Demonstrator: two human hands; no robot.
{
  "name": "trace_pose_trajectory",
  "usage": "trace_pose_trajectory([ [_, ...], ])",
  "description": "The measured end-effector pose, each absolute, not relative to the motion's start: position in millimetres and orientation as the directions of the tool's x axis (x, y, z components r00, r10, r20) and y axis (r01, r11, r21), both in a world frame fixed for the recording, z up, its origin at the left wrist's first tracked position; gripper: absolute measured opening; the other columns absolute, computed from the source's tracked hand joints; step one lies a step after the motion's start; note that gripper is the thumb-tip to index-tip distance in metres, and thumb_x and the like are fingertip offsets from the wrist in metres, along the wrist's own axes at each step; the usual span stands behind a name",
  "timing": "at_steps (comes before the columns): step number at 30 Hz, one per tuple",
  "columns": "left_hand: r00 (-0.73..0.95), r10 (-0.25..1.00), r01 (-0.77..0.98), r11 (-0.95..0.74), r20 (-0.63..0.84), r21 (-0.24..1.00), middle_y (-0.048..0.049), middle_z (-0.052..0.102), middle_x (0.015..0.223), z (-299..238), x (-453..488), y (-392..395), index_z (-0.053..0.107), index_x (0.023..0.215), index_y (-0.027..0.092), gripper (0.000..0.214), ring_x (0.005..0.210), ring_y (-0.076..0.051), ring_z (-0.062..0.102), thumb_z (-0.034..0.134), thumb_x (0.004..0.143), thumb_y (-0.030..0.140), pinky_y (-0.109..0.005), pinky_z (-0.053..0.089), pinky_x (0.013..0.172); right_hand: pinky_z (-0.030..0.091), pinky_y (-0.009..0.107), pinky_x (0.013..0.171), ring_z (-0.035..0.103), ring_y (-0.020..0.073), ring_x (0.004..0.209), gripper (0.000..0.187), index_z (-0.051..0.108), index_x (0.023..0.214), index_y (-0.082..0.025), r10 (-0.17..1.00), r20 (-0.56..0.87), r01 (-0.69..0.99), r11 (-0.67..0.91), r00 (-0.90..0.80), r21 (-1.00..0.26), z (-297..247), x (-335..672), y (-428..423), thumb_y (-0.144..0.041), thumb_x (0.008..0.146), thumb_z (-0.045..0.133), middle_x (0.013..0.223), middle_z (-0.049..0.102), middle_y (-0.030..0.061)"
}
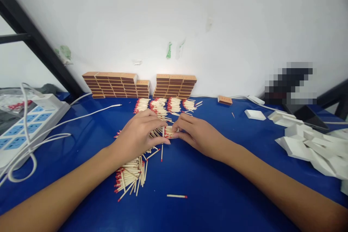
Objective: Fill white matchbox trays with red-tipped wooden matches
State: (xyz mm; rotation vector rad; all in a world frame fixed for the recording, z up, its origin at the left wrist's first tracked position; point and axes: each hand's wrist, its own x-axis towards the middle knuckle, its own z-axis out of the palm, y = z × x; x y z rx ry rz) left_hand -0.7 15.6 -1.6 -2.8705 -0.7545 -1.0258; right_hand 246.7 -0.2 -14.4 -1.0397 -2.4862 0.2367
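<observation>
A dragging left hand (145, 129) could scatter the heap (129, 177) beneath it; an uneven pinch could spill the tray (164, 132) between both hands.
Left grips the tray; right hand (190, 130) narrowed at its other end, hold unclear. Beyond both: two stacks (175, 87); rightward, white pieces (312, 148), uncountable; beneath left, one heap; just beyond, four bunches (174, 105); beyond right, one box (224, 100); between, one tray; nearer, one lone match (176, 196).

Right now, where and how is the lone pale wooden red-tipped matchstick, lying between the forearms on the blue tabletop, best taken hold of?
Pinch the matchstick at its middle from above, probably with finger and thumb on its near and far sides: it is thin, lies flat and runs sideways, red head rightward.
</observation>
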Motion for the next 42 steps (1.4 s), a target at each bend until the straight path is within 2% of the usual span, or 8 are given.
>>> trace_pose_trajectory([
  [6,0.691,0.452,0.447,-0.88,0.565,0.157,-0.0043,0.077,0.1,-1,0,14,0.07,0.112,0.017,0.04,0.096,-0.021,0.066,0.081,0.085,0.045,-0.037,0.057,0.089,0.041,0.027,0.064,0.06,0.0147,0.082,0.02,0.059,0.099,-0.018,0.673,0.351,0.687,0.719,-0.651,-0.103,-15,243,-2,-0.034,0.107,0.049,0.1,0.064,0.0054],
  [9,0.696,0.454,0.447,-0.88,0.556,0.159,-0.0048,0.077,0.1,-1,0,14,0.071,0.11,0.017,0.039,0.096,-0.021,0.067,0.08,0.086,0.046,-0.038,0.057,0.09,0.04,0.028,0.063,0.059,0.016,0.082,0.023,0.057,0.098,-0.019,0.64,0.413,0.684,0.727,-0.648,-0.053,-17,241,-2,-0.033,0.109,0.042,0.098,0.063,0.0059],
  [17,0.674,0.464,0.456,-0.874,0.575,0.17,-0.0059,0.077,0.102,0,-1,15,0.071,0.112,0.018,0.039,0.1,-0.021,0.067,0.081,0.085,0.044,-0.038,0.057,0.091,0.04,0.028,0.066,0.058,0.0156,0.08,0.017,0.054,0.1,-0.02,0.759,0.473,0.758,0.602,-0.447,-0.249,-18,251,8,-0.031,0.109,0.043,0.099,0.065,0.005],
  [23,0.652,0.445,0.463,-0.875,0.614,0.143,-0.0058,0.076,0.104,5,0,15,0.07,0.115,0.018,0.036,0.101,-0.02,0.066,0.08,0.087,0.039,-0.038,0.055,0.094,0.045,0.031,0.077,0.06,0.0175,0.087,0.014,0.06,0.103,-0.02,0.758,0.532,0.748,0.588,-0.377,-0.308,-26,260,20,-0.024,0.106,0.047,0.101,0.067,0.0072],
  [27,0.666,0.383,0.453,-0.889,0.64,0.061,-0.0066,0.075,0.108,7,-1,14,0.068,0.116,0.018,0.028,0.103,-0.02,0.065,0.076,0.092,0.031,-0.038,0.054,0.096,0.046,0.031,0.08,0.062,0.0181,0.088,0.017,0.065,0.102,-0.02,0.776,0.517,0.73,0.58,-0.361,-0.361,-33,258,21,-0.025,0.105,0.05,0.099,0.068,0.0074],
  [35,0.814,0.221,0.341,-0.93,0.537,-0.134,-0.0072,0.073,0.105,13,1,6,0.065,0.12,0.015,0.022,0.095,-0.019,0.064,0.064,0.1,0.026,-0.035,0.053,0.086,0.044,0.029,0.074,0.059,0.0153,0.081,0.018,0.068,0.1,-0.019,0.787,0.475,0.718,0.586,-0.394,-0.376,-38,256,22,-0.028,0.104,0.053,0.097,0.069,0.0059],
  [38,0.837,0.231,0.326,-0.939,0.495,-0.113,-0.0061,0.073,0.102,12,3,4,0.066,0.118,0.015,0.02,0.091,-0.018,0.064,0.061,0.102,0.026,-0.033,0.051,0.082,0.043,0.028,0.073,0.058,0.0143,0.078,0.017,0.069,0.099,-0.019,0.792,0.467,0.716,0.582,-0.393,-0.385,-38,256,23,-0.027,0.104,0.054,0.096,0.069,0.0051],
  [42,0.822,0.289,0.314,-0.949,0.49,0.032,-0.0044,0.073,0.099,3,5,4,0.068,0.114,0.018,0.02,0.089,-0.016,0.064,0.063,0.101,0.033,-0.031,0.051,0.082,0.041,0.028,0.071,0.056,0.0133,0.074,0.016,0.069,0.099,-0.019,0.797,0.464,0.715,0.577,-0.386,-0.395,-37,255,22,-0.026,0.103,0.055,0.096,0.069,0.0045],
])
